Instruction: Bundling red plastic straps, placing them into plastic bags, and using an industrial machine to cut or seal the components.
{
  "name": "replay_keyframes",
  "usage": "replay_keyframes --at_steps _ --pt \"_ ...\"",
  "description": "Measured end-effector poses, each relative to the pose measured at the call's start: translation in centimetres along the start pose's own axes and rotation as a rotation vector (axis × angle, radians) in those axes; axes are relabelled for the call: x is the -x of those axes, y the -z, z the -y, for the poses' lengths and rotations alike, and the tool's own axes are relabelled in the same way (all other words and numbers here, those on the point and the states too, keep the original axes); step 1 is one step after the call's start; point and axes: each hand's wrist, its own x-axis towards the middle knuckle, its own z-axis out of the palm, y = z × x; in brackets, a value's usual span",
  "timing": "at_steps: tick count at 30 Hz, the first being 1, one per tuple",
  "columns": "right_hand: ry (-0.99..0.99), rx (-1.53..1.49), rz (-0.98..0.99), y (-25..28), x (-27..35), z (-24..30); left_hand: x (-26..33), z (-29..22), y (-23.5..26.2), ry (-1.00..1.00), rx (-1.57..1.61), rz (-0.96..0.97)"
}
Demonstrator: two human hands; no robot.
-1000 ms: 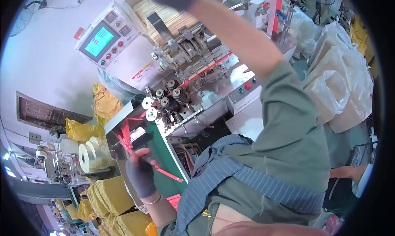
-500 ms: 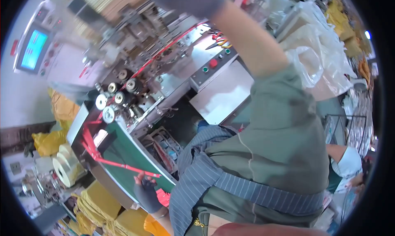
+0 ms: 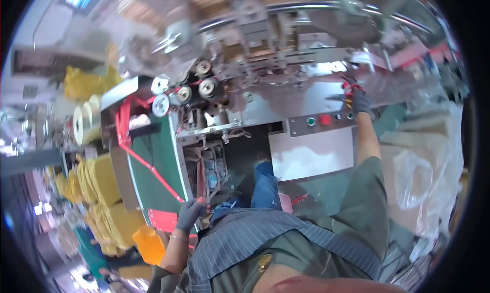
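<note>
My left hand (image 3: pixel 190 215), in a grey glove with bare fingertips, is closed at the lower end of a red ribbon (image 3: pixel 153 169). The ribbon slants down to it from a loose bundle over the green board (image 3: pixel 162 150). My right arm reaches far forward to the machine's metal bed. There my right hand (image 3: pixel 361 101), gloved the same way, has its fingers around a red-handled tool (image 3: pixel 350 86); blur hides its exact kind. A yellow-handled tool (image 3: pixel 349 103) lies beside that hand. Red ribbon also runs through the black and silver rollers (image 3: pixel 184 94).
A panel with green and red buttons (image 3: pixel 325 120) fronts the machine above a white box (image 3: pixel 311 154). Clear plastic bags (image 3: pixel 416 175) stand at the right. Yellow wrapped bundles (image 3: pixel 104 191), an orange bag (image 3: pixel 149 245) and white spools (image 3: pixel 86 120) are at the left.
My right hand, previously raised over the machine, is now down at the tools on its bed. My left fingers have closed at the ribbon's end. The whole view has turned and shifted.
</note>
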Motion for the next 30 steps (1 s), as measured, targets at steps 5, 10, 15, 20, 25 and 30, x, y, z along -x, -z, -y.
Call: replay_keyframes --at_steps 5,10,15,20,25,30 --pt "0.137 0.251 0.069 1.0 -2.0 0.1 1.6 3.2 0.7 0.015 -0.174 -0.094" --pt "0.014 -0.069 0.294 8.2 2.6 7.3 3.7 5.5 3.3 -0.044 -0.177 -0.214" --pt "-0.22 -1.323 0.402 1.4 15.2 11.5 1.7 7.9 6.2 -0.077 -0.316 -0.165" --pt "0.14 -0.24 0.326 5.9 18.0 23.2 0.1 16.9 9.9 -0.167 -0.267 -0.152" --pt "0.11 -0.021 0.132 1.7 15.2 21.4 -1.2 27.3 17.3 -0.092 -0.402 -0.271" --pt "0.075 -0.009 0.298 3.2 13.9 21.1 -2.4 31.5 19.6 -0.084 -0.415 -0.313"
